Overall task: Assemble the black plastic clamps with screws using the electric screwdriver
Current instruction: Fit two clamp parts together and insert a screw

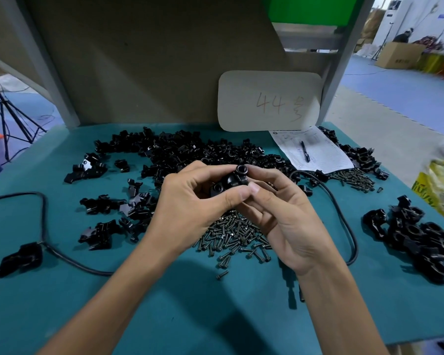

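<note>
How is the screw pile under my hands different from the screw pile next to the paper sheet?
The near screw pile looks larger and heaped; the far screw pile is thinner, strung along the edge of the paper sheet. The near pile lies mid-table, the far pile back right. Both are dark loose screws on the teal mat.

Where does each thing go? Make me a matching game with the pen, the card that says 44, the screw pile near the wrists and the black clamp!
Things:
1. pen
2. card with 44
3. screw pile
4. black clamp

Places:
A. pinched between the left hand and the right hand
B. lying on the printed sheet
C. spread on the teal table beneath the hands
D. standing against the back board

Pairs: 1-B, 2-D, 3-C, 4-A
</note>
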A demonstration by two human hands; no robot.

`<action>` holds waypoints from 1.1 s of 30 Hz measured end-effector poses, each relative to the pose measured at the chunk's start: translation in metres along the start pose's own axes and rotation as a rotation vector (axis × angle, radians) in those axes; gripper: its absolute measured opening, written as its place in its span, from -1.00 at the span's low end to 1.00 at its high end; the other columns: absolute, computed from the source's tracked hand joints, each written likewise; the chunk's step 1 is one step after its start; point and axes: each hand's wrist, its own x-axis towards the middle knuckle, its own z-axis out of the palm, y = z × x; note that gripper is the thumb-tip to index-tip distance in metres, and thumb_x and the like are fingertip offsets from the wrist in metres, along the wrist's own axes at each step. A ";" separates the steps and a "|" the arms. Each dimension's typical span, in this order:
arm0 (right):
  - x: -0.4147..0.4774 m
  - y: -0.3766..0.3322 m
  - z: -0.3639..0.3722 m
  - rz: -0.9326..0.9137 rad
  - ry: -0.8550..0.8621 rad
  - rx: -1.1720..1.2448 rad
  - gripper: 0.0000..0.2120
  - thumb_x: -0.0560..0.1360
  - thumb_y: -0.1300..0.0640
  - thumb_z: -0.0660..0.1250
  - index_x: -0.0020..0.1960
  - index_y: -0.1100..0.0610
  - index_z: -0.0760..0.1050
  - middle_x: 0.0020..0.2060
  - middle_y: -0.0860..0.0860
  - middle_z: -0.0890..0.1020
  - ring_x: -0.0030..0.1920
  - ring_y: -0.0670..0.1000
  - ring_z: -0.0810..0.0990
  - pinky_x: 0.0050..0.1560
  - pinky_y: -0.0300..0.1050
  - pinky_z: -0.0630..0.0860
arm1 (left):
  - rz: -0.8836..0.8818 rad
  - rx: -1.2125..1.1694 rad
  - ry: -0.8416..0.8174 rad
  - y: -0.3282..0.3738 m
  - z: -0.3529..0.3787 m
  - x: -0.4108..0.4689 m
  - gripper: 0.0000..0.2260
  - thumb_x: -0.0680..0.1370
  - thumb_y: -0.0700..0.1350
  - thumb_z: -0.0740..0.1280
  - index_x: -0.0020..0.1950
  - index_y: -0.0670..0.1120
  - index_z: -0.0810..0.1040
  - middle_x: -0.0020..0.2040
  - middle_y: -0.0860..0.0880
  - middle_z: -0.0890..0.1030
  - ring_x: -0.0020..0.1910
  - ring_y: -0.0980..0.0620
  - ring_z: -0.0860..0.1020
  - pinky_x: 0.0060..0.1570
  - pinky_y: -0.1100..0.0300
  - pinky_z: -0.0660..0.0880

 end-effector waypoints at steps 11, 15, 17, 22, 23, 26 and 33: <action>0.000 0.002 0.003 0.006 0.008 0.006 -0.79 0.45 0.26 0.41 0.00 0.06 0.73 -0.08 0.06 0.73 -0.05 -0.01 0.72 -0.03 -0.17 0.64 | -0.017 -0.010 0.002 0.002 -0.001 -0.002 -0.63 0.35 0.19 0.57 0.12 0.14 0.72 -0.07 -0.02 0.63 -0.08 -0.13 0.65 -0.07 -0.12 0.64; 0.001 0.002 0.002 0.006 0.003 0.004 -0.79 0.45 0.27 0.41 0.00 0.06 0.73 -0.07 0.07 0.73 -0.04 0.00 0.72 -0.03 -0.17 0.65 | -0.016 -0.015 0.001 0.002 -0.002 -0.002 -0.64 0.35 0.18 0.57 0.11 0.15 0.72 -0.09 0.02 0.63 -0.11 -0.04 0.65 -0.08 -0.03 0.64; 0.001 0.002 0.001 0.004 0.004 0.001 -0.79 0.45 0.26 0.41 0.00 0.06 0.73 -0.08 0.07 0.73 -0.05 0.00 0.72 -0.03 -0.18 0.65 | -0.022 -0.013 0.002 0.002 -0.001 -0.001 -0.67 0.35 0.17 0.57 0.09 0.17 0.72 -0.09 0.01 0.64 -0.10 -0.06 0.65 -0.07 -0.07 0.64; 0.001 0.006 -0.001 0.016 0.006 0.009 -0.79 0.46 0.26 0.41 0.02 0.07 0.72 -0.07 0.08 0.72 -0.03 0.02 0.72 0.01 -0.14 0.64 | -0.008 -0.020 0.016 0.000 0.000 -0.003 -0.70 0.36 0.14 0.57 0.07 0.19 0.72 -0.08 -0.01 0.64 -0.09 -0.08 0.65 -0.08 -0.04 0.63; 0.001 0.007 -0.002 0.020 0.008 0.017 -0.79 0.46 0.26 0.40 0.02 0.07 0.73 -0.07 0.08 0.72 -0.03 0.02 0.72 0.01 -0.14 0.64 | -0.006 -0.025 0.019 -0.001 0.001 -0.003 -0.71 0.35 0.14 0.57 0.06 0.21 0.72 -0.08 -0.01 0.64 -0.12 -0.05 0.65 -0.10 0.00 0.62; 0.002 0.009 -0.003 0.028 0.006 0.028 -0.79 0.46 0.26 0.40 0.02 0.07 0.73 -0.08 0.07 0.72 -0.03 0.02 0.72 0.02 -0.13 0.64 | -0.003 -0.027 0.026 -0.002 0.001 -0.003 -0.72 0.35 0.15 0.57 0.04 0.24 0.71 -0.10 0.02 0.64 -0.15 0.05 0.63 -0.12 0.06 0.60; 0.005 0.012 -0.006 0.028 0.000 0.025 -0.80 0.46 0.25 0.43 0.04 0.08 0.73 -0.07 0.09 0.71 -0.04 0.02 0.72 0.01 -0.14 0.64 | -0.003 -0.040 0.041 -0.006 0.000 -0.002 -0.71 0.36 0.10 0.57 0.06 0.16 0.72 -0.08 0.02 0.65 -0.09 0.00 0.67 -0.03 -0.01 0.64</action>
